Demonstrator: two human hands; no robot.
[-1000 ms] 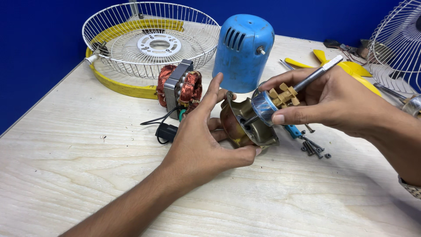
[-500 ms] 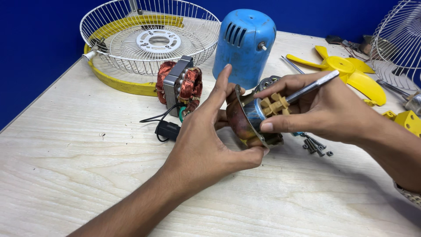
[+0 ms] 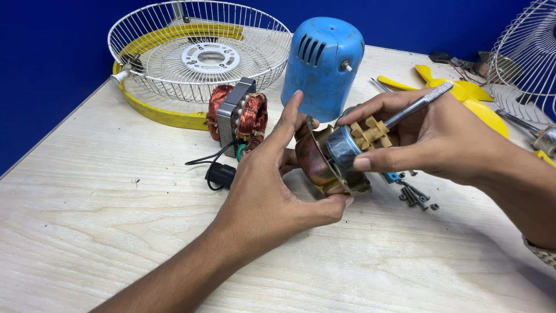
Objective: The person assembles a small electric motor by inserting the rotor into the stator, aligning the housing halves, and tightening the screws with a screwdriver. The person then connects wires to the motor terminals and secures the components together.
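Note:
My left hand (image 3: pixel 272 185) grips a round brass-coloured metal end plate (image 3: pixel 315 162) of a fan motor from behind and below, holding it just above the table. My right hand (image 3: pixel 428 139) holds the rotor (image 3: pixel 343 148) seated in that plate, fingers pinched around its silver drum and tan fan fins (image 3: pixel 370 133). The rotor's steel shaft (image 3: pixel 417 104) points up and right between my fingers. A stator with copper windings (image 3: pixel 237 116) and black wires stands just left of my left hand.
A blue motor cover (image 3: pixel 324 64) stands behind my hands. A white wire fan guard with a yellow rim (image 3: pixel 197 52) lies at the back left, yellow fan blades (image 3: pixel 469 98) and another guard (image 3: pixel 527 58) at the right. Several loose screws (image 3: pixel 414 194) lie under my right hand.
Both hands have tilted the plate and rotor slightly, and the shaft now points more upward to the right. The view has shifted a little.

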